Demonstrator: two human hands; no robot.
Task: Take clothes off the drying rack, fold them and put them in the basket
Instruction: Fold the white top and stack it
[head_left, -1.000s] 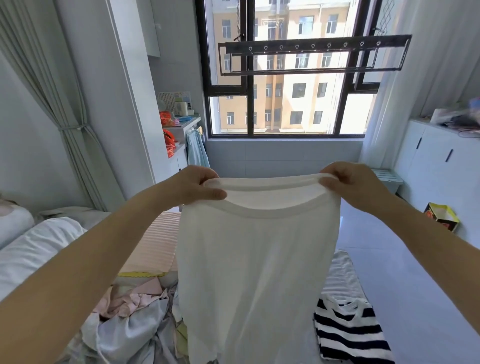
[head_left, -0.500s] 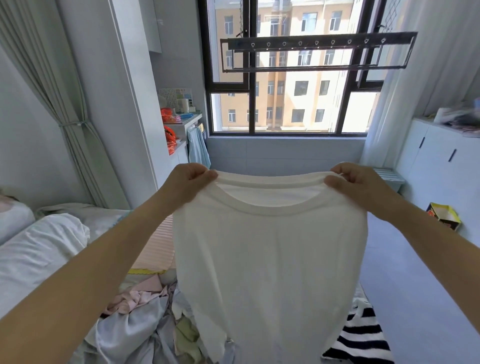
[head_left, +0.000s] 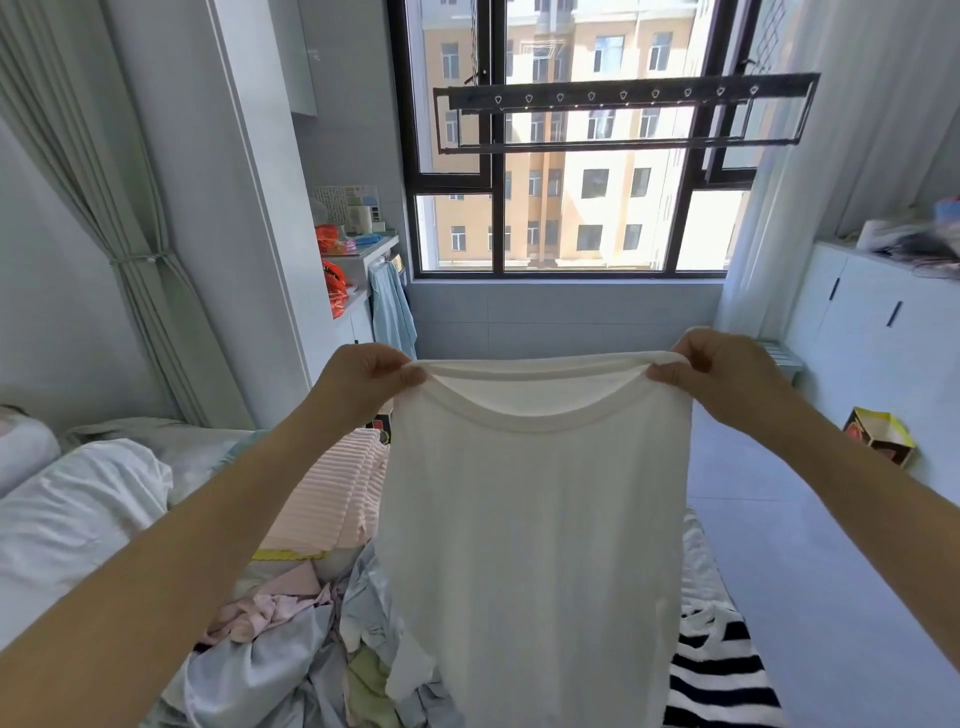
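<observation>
Closest to you, under your arms, a loose pile (head_left: 291, 639) of unfolded clothes lies on the bed (head_left: 78, 519), with a striped top (head_left: 722, 670) just to its right. The shirt (head_left: 530, 519) hangs in front of you above both. Its hem runs out of view at the bottom, so I cannot tell whether it touches the pile.

Your left hand (head_left: 363, 376) pinches one shoulder of the shirt between thumb and curled fingers, right beside the neckline. Your right hand (head_left: 722, 371) grips the other shoulder the same way, and the collar sags between them.

To fold it well, draw your hands a little apart until the top edge is taut and level. Then let the body hang straight before you lower it. The fabric looks thin and likely to crease, so lay it hem first on something flat. The pink cloth (head_left: 332, 499) beyond the pile looks a better bed for it than the heap itself.

Farther off, by the window, the rack (head_left: 623, 98) looks bare, so folding is probably what remains. The basket is not in view, so find it before you finish the fold.
</observation>
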